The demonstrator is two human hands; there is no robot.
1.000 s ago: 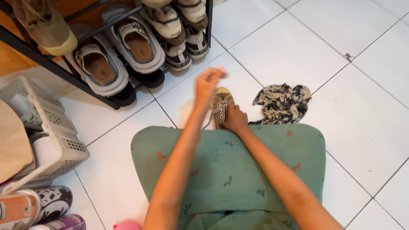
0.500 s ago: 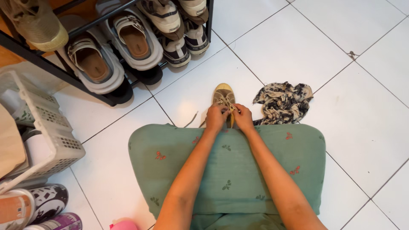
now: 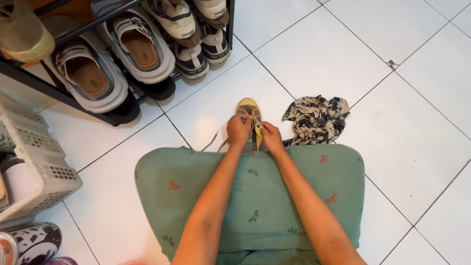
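Green cloth with small red motifs, a skirt [image 3: 250, 196] stretched over the person's lap, fills the near part of the view, and both forearms run forward across it. Just past its far hem, the left hand [image 3: 239, 130] and right hand [image 3: 271, 138] meet over a tan lace-up shoe [image 3: 248, 109] standing on the white tiled floor [image 3: 343, 59], toe pointing away. Both hands are closed, fingers pinched on the shoelace [image 3: 256, 126] over the eyelets; one loose end [image 3: 210, 141] trails left on the tile. This looks like the lacing or tying step, and the next move would call for steady tension on both ends while the shoe is kept from sliding. Just right of the shoe lies a crumpled black-and-cream patterned cloth [image 3: 315, 119]. Farther off, a black shoe rack [image 3: 73, 95] holds sandals and sneakers, beside a white plastic basket [image 3: 39, 167].
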